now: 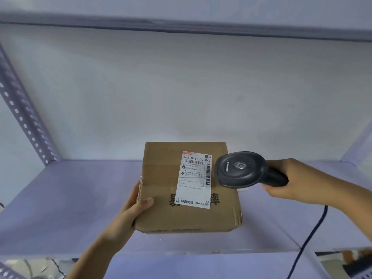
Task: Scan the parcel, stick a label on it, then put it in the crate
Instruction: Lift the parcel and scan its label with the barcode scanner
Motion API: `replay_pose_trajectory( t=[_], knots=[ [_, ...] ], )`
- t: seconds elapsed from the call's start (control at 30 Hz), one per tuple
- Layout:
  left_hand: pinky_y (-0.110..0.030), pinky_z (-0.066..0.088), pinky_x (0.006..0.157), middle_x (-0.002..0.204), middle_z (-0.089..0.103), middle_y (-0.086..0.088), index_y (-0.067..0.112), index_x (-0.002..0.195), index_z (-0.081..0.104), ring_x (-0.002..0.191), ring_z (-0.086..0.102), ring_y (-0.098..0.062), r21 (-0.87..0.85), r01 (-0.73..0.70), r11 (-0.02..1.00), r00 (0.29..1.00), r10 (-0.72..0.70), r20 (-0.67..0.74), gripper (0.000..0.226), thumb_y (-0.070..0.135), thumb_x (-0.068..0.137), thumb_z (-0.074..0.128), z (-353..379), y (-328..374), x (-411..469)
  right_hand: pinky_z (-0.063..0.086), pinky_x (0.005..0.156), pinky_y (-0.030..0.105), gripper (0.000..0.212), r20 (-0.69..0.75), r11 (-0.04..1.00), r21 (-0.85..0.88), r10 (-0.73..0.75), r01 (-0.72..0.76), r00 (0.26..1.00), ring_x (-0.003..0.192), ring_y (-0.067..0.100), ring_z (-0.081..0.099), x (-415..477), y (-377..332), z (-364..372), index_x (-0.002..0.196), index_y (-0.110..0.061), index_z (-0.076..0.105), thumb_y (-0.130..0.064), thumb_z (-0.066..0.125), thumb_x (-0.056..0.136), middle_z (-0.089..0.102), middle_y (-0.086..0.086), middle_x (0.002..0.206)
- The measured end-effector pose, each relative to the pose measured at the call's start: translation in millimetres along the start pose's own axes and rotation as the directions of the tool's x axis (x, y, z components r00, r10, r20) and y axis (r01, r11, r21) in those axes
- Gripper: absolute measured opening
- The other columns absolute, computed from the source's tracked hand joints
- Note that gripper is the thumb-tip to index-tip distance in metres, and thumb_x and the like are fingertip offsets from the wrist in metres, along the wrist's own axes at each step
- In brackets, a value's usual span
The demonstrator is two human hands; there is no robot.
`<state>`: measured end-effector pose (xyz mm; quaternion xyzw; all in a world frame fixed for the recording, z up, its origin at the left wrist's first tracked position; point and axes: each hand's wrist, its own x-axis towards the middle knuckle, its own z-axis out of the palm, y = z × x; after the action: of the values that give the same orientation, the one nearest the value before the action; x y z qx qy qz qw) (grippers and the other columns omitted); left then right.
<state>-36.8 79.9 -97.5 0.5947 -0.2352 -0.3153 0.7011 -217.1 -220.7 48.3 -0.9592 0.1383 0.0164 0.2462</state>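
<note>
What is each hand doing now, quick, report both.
Left hand: closed on the brown cardboard parcel.
Right hand: closed on the black handheld barcode scanner.

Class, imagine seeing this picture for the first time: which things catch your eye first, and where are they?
The brown cardboard parcel at centre, with a white shipping label on top. The left hand holds its left edge. From the right, the right hand aims a black barcode scanner at the label's right side.
</note>
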Motion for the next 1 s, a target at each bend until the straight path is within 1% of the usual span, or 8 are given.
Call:
replay_pose_trajectory(
  t=[0.13, 0.27, 0.43, 0.57, 0.67, 0.8, 1.0],
  knots=[
    [-0.041, 0.054, 0.094, 0.138, 0.060, 0.005, 0.043, 0.142, 0.040, 0.124, 0.060, -0.021, 0.002, 0.003, 1.000, 1.000, -0.003, -0.004, 0.095, 0.059, 0.057, 0.080, 0, -1, 0, 0.031, 0.055, 0.025, 0.037, 0.008, 1.000, 0.003, -0.001, 0.001, 1.000, 0.048, 0.006, 0.034, 3, 4, 4, 0.063, -0.044, 0.053, -0.013, 0.062, 0.081, 0.047, -0.014, 0.051],
    [-0.040, 0.056, 0.092, 0.138, 0.060, 0.005, 0.043, 0.141, 0.040, 0.123, 0.061, -0.021, 0.004, 0.001, 1.000, 1.000, -0.001, -0.001, 0.094, 0.059, 0.057, 0.080, 0, 0, 0, 0.031, 0.057, 0.026, 0.036, 0.019, 1.000, 0.006, -0.012, 0.012, 1.000, 0.051, 0.007, 0.034, 5, 6, 5, 0.065, -0.043, 0.052, -0.013, 0.060, 0.081, 0.046, -0.013, 0.053],
    [-0.038, 0.058, 0.087, 0.136, 0.062, 0.005, 0.044, 0.140, 0.041, 0.121, 0.062, -0.021, 0.000, -0.001, 1.000, 1.000, 0.001, -0.004, 0.095, 0.059, 0.055, 0.081, 2, 0, 0, 0.032, 0.057, 0.027, 0.040, 0.026, 0.999, 0.025, -0.026, 0.025, 0.999, 0.053, 0.008, 0.036, 6, 5, 6, 0.065, -0.047, 0.055, -0.011, 0.061, 0.081, 0.048, -0.014, 0.053],
    [-0.040, 0.053, 0.093, 0.138, 0.060, 0.003, 0.041, 0.142, 0.040, 0.124, 0.060, -0.021, -0.011, -0.002, 1.000, 1.000, 0.002, -0.006, 0.097, 0.057, 0.056, 0.081, 1, -1, 0, 0.032, 0.057, 0.027, 0.037, 0.027, 0.999, 0.029, -0.027, 0.026, 0.999, 0.053, 0.008, 0.035, 6, 8, 7, 0.064, -0.044, 0.053, -0.011, 0.061, 0.082, 0.047, -0.013, 0.054],
    [-0.040, 0.052, 0.095, 0.138, 0.060, 0.004, 0.041, 0.143, 0.039, 0.124, 0.060, -0.021, -0.008, -0.001, 1.000, 1.000, 0.001, -0.005, 0.098, 0.058, 0.056, 0.081, 2, -1, 0, 0.032, 0.058, 0.028, 0.037, 0.030, 0.999, 0.036, -0.019, 0.018, 0.999, 0.055, 0.009, 0.035, 6, 11, 6, 0.063, -0.042, 0.052, -0.011, 0.061, 0.082, 0.045, -0.011, 0.055],
    [-0.041, 0.052, 0.094, 0.138, 0.060, 0.004, 0.041, 0.142, 0.040, 0.124, 0.060, -0.022, -0.008, -0.007, 1.000, 1.000, 0.007, -0.010, 0.097, 0.058, 0.055, 0.081, 2, -1, 0, 0.032, 0.058, 0.028, 0.035, 0.034, 0.999, 0.047, -0.011, 0.009, 0.999, 0.055, 0.009, 0.036, 6, 12, 7, 0.064, -0.040, 0.053, -0.011, 0.061, 0.081, 0.046, -0.011, 0.055],
    [-0.036, 0.058, 0.087, 0.137, 0.061, 0.005, 0.043, 0.141, 0.040, 0.122, 0.061, -0.020, -0.002, -0.006, 1.000, 1.000, 0.006, -0.007, 0.097, 0.058, 0.055, 0.081, 2, 0, -1, 0.032, 0.058, 0.026, 0.040, 0.034, 0.997, 0.069, -0.022, 0.020, 0.999, 0.053, 0.007, 0.035, 6, 11, 10, 0.063, -0.044, 0.053, -0.010, 0.061, 0.082, 0.045, -0.013, 0.054]
  ],
)
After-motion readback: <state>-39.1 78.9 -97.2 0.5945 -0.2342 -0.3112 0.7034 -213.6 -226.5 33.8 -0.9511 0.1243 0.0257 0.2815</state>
